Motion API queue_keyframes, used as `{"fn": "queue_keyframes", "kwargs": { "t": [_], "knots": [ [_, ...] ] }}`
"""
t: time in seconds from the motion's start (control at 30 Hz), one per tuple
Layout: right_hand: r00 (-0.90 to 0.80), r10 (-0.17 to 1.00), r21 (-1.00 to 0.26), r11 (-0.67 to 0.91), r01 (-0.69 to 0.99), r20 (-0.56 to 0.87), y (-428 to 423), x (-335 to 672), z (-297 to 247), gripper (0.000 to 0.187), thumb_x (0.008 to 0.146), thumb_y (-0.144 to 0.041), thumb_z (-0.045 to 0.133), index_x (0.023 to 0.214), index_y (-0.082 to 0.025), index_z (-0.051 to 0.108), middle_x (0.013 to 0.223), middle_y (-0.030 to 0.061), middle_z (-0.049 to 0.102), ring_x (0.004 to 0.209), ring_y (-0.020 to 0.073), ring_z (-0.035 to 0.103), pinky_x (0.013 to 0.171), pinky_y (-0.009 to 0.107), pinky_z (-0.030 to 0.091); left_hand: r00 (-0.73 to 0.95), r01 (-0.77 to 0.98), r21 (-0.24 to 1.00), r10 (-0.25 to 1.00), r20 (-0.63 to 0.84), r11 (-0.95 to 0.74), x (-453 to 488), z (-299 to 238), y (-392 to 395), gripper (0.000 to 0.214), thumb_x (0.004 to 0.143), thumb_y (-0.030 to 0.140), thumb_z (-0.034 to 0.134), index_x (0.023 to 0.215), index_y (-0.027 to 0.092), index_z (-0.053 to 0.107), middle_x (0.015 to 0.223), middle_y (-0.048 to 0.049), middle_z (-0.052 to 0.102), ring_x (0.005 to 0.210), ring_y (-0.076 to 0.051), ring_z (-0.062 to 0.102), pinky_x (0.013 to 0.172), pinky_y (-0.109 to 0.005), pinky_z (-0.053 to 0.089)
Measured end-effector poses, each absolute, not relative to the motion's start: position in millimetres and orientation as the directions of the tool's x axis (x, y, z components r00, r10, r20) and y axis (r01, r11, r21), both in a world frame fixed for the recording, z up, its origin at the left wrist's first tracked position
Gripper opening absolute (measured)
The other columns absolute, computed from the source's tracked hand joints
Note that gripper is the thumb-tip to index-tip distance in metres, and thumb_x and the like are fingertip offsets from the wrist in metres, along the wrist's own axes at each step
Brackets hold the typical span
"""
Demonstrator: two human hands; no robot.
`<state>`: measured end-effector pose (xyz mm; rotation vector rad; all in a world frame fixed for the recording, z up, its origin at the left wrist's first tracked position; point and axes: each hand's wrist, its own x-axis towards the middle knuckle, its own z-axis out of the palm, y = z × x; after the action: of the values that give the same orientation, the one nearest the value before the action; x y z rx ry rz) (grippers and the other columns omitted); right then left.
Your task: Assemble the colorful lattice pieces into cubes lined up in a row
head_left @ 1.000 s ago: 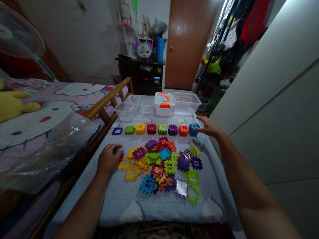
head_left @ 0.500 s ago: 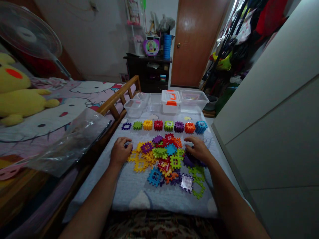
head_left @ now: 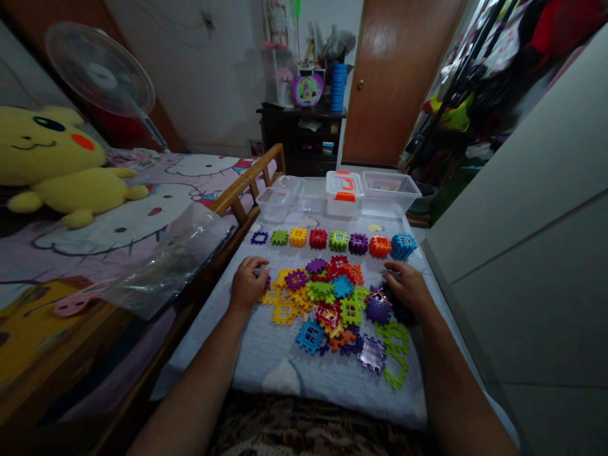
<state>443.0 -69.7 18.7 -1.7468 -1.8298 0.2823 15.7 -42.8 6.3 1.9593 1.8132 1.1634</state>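
Notched plastic tiles point(head_left: 321, 291), mixed colours, loose pile: spread over the middle of a cloth-covered table point(head_left: 259, 361), overlapping, yellow mostly toward the left edge, dark purple and light green toward the right. Blue window tile point(head_left: 310, 337) and silvery-faced tile point(head_left: 372, 353): on the pile's side facing the near edge. Sorted row, beyond the pile and roughly parallel to the far edge, left to right: dark purple frame point(head_left: 259, 234), then stacks in green, yellow, red, light green, purple, orange and blue point(head_left: 403, 246). Left hand point(head_left: 249, 283): at the pile's left side, fingers bent, just beside a purple piece; cannot tell whether they grip it. Right hand point(head_left: 409, 288): at the pile's right side, over dark purple tiles, thumb and forefinger slightly apart. Lidded clear box point(head_left: 344, 193), orange latches: by the far edge. Open clear container point(head_left: 392, 199): near the far right corner.
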Motion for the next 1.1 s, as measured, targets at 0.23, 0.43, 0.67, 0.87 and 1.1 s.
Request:
{"fn": "queue_keyframes", "kwargs": {
  "t": [0.23, 0.43, 0.67, 0.87, 1.1],
  "knots": [
    [0.184, 0.966, -0.729, 0.005, 0.685, 0.18, -76, 454, 15, 0.038, 0.075, -0.046, 0.058, 0.097, -0.019, 0.074, 0.095, 0.0091, 0.076, 0.083, 0.0248, 0.07, 0.083, 0.039, 0.055, -0.009, 0.743, 0.593, 0.883, 0.47, -0.309, 28, 15, -49, 0.015, 0.083, 0.022, 0.052, 0.09, 0.022, 0.066, 0.099, -0.0063, 0.068, 0.101, -0.023, 0.064, 0.098, -0.039, 0.05],
    [0.255, 0.96, -0.819, -0.052, 0.571, 0.116, -75, 456, 11, 0.039, 0.07, -0.047, 0.062, 0.094, -0.019, 0.073, 0.093, 0.0087, 0.076, 0.083, 0.025, 0.07, 0.084, 0.04, 0.054, 0.24, 0.739, 0.503, 0.874, 0.423, -0.447, 59, 39, -57, 0.017, 0.09, 0.029, 0.056, 0.099, 0.021, 0.068, 0.11, -0.0075, 0.07, 0.109, -0.025, 0.061, 0.1, -0.041, 0.047],
    [0.312, 0.944, -0.857, -0.074, 0.509, 0.104, -73, 454, 9, 0.038, 0.068, -0.048, 0.063, 0.09, -0.018, 0.073, 0.087, 0.0081, 0.076, 0.082, 0.0258, 0.07, 0.084, 0.041, 0.054, 0.299, 0.858, 0.405, 0.949, 0.104, -0.315, 103, 60, -42, 0.031, 0.092, 0.041, 0.058, 0.112, 0.019, 0.07, 0.118, -0.0108, 0.072, 0.112, -0.028, 0.062, 0.1, -0.04, 0.045],
    [0.332, 0.936, -0.869, -0.062, 0.491, 0.121, -75, 451, 13, 0.035, 0.068, -0.048, 0.064, 0.085, -0.019, 0.072, 0.086, 0.0074, 0.076, 0.08, 0.0251, 0.069, 0.081, 0.04, 0.054, 0.258, 0.922, 0.309, 0.965, -0.05, -0.231, 123, 61, -22, 0.041, 0.081, 0.052, 0.068, 0.107, 0.021, 0.071, 0.107, -0.0108, 0.075, 0.104, -0.03, 0.066, 0.088, -0.037, 0.048],
    [0.35, 0.932, -0.881, -0.084, 0.466, 0.096, -77, 448, 16, 0.035, 0.066, -0.048, 0.063, 0.084, -0.019, 0.072, 0.081, 0.0067, 0.075, 0.076, 0.0246, 0.068, 0.076, 0.038, 0.054, 0.181, 0.912, 0.397, 0.968, -0.176, -0.099, 129, 60, -12, 0.058, 0.069, 0.04, 0.076, 0.122, 0.02, 0.065, 0.118, -0.0106, 0.071, 0.109, -0.029, 0.065, 0.089, -0.036, 0.049]
  ]
}}
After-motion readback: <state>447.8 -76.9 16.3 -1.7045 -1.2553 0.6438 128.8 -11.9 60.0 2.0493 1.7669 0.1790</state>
